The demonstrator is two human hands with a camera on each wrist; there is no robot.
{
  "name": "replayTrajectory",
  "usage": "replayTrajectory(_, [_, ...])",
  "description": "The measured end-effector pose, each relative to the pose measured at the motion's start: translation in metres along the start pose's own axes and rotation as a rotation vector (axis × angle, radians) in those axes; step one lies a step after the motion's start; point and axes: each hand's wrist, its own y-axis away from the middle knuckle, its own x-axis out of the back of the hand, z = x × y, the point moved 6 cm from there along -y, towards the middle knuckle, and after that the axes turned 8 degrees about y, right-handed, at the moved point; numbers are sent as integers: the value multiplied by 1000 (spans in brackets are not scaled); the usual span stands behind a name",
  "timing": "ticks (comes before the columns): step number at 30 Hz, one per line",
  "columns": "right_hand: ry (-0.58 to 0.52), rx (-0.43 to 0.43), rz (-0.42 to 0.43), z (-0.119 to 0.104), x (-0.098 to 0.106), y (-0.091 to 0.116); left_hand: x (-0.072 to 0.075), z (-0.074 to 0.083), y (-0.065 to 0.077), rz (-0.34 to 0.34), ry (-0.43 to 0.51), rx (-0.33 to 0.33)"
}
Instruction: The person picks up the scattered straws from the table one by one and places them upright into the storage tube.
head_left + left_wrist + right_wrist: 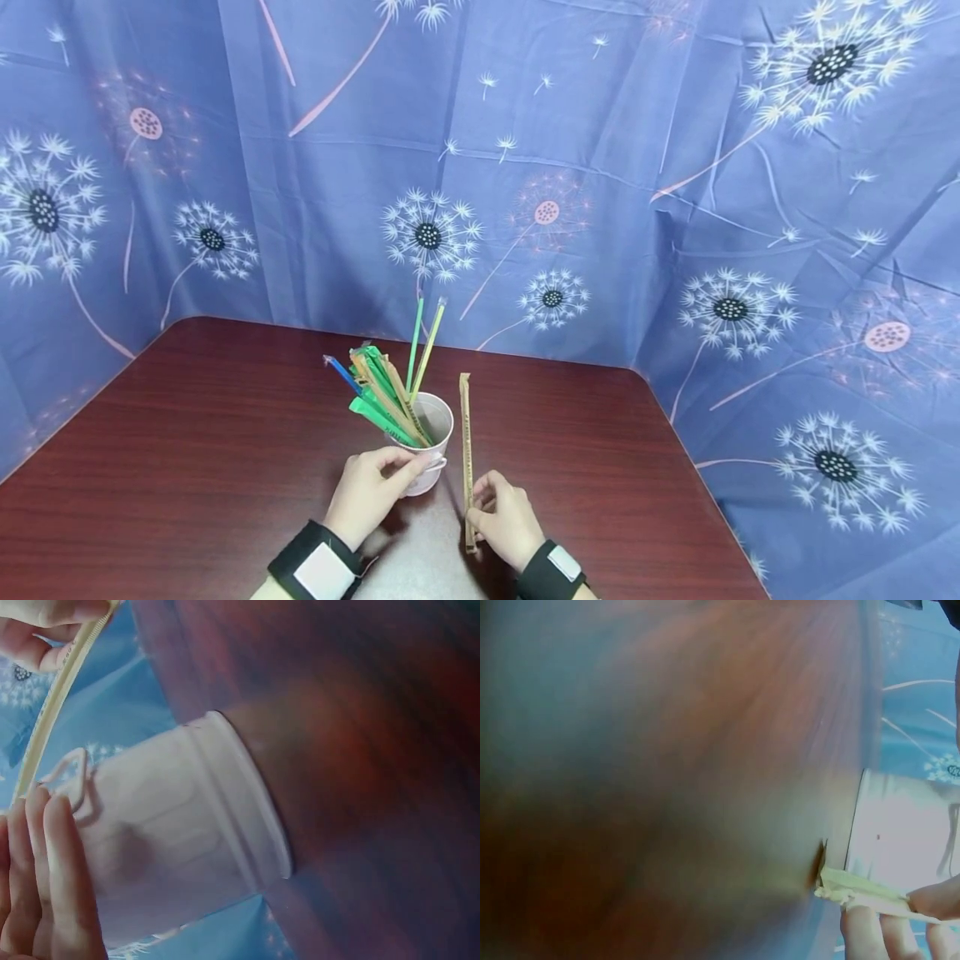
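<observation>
A small white metal bucket (429,482) stands on the table, with paper-wrapped straws (386,400) in green and brown sleeves leaning out to its left. My left hand (369,493) holds the bucket at its near side, by the little side handle; in the left wrist view its fingers (64,877) lie along the wall (157,832). To the right of the bucket, my right hand (510,518) pinches the lower part of a brown paper-wrapped straw (466,433), which points upward. The straw's crimped lower end (832,891) shows in the right wrist view.
Green and yellow straws (425,350) rise from the back of the bucket, and a blue one (342,374) sticks out left. The dark red wooden table (187,433) reaches a blue dandelion-print curtain (480,167) behind and at both sides.
</observation>
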Motion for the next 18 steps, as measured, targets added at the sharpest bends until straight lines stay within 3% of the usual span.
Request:
replayTrajectory(4, [13,65,-13,-3,-1,-1,-5,8,2,-20,107,-50])
replayTrajectory(10, [34,120,-63,-8,-4,-1,-10,18,4,-72,246,-64])
replayTrajectory(18, [23,126,-126,-8,-9,-1,-7,27,4,-19,184,-139])
